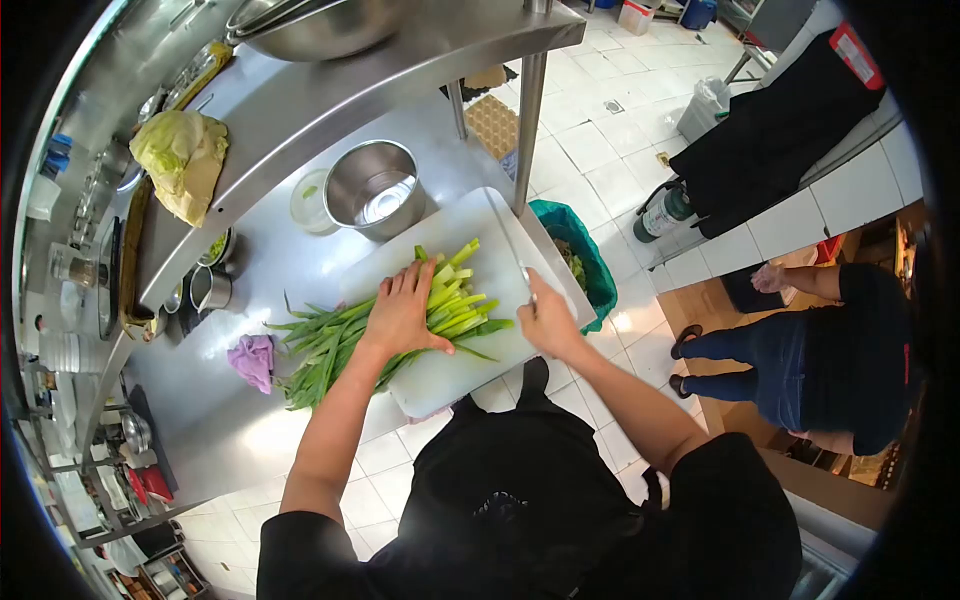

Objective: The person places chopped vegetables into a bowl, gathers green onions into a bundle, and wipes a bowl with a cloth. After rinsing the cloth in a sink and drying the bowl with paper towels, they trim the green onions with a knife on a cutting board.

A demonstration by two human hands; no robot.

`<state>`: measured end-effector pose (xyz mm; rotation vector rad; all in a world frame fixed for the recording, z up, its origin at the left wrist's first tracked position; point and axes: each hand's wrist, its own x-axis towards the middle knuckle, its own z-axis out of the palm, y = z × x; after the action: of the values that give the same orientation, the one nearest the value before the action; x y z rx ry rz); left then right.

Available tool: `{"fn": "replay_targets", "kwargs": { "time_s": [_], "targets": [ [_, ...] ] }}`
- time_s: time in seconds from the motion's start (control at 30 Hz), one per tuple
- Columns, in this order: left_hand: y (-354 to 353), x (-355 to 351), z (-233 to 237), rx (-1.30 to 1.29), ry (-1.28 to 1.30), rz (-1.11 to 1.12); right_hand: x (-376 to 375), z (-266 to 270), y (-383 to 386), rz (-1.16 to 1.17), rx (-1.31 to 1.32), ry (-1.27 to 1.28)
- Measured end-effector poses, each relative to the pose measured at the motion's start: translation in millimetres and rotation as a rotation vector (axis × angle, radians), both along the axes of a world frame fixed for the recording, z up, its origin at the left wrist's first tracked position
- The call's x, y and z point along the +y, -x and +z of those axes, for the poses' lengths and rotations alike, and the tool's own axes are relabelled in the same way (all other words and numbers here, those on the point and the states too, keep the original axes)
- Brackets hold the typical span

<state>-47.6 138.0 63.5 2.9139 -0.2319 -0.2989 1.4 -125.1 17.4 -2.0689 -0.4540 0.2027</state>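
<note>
A bunch of green onions (335, 345) lies across a white cutting board (455, 385), its long leaves hanging past the board's left side. Their cut pale-green stalk ends point right. My left hand (402, 308) rests flat on the bunch with thumb and fingers spread. To the right, my right hand (548, 318) is closed around the handle of a knife (507, 225). The blade points away from me along the board's right side, apart from the stalks. My fingers hide part of the handle.
A steel pot (375, 188) and a clear lid-like round container (312, 203) stand behind the board. A purple cloth (252, 362) lies at left. A green-lined bin (590, 270) is beyond the right edge. Cabbage (180, 160) sits on the shelf. Another person (790, 360) stands at right.
</note>
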Motion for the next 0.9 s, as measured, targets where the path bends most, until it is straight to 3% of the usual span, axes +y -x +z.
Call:
{"fn": "replay_targets", "kwargs": {
  "time_s": [0.13,0.2,0.3,0.43,0.5,0.63,0.8,0.9],
  "targets": [
    [1,-5,0,-0.003,-0.009,0.011,23,18,35,0.121,-0.036,0.054],
    [-2,-6,-1,0.017,-0.007,0.054,23,38,35,0.102,0.272,-0.019],
    [-2,-8,0,0.000,-0.033,0.040,25,1,39,0.174,0.102,-0.031],
    [-2,-6,-4,-0.032,-0.056,0.023,33,15,45,0.168,0.188,0.082],
    [-2,-7,-4,-0.021,-0.028,0.017,42,5,54,0.109,0.050,0.117],
    [-2,-10,-4,0.003,-0.054,0.022,32,-1,45,0.170,0.078,0.067],
    [4,-19,-9,-0.050,-0.132,0.045,-3,17,38,-0.057,0.151,0.002],
    [8,-20,-25,-0.130,-0.133,0.062,-7,3,49,-0.038,0.178,0.027]
  ]
}}
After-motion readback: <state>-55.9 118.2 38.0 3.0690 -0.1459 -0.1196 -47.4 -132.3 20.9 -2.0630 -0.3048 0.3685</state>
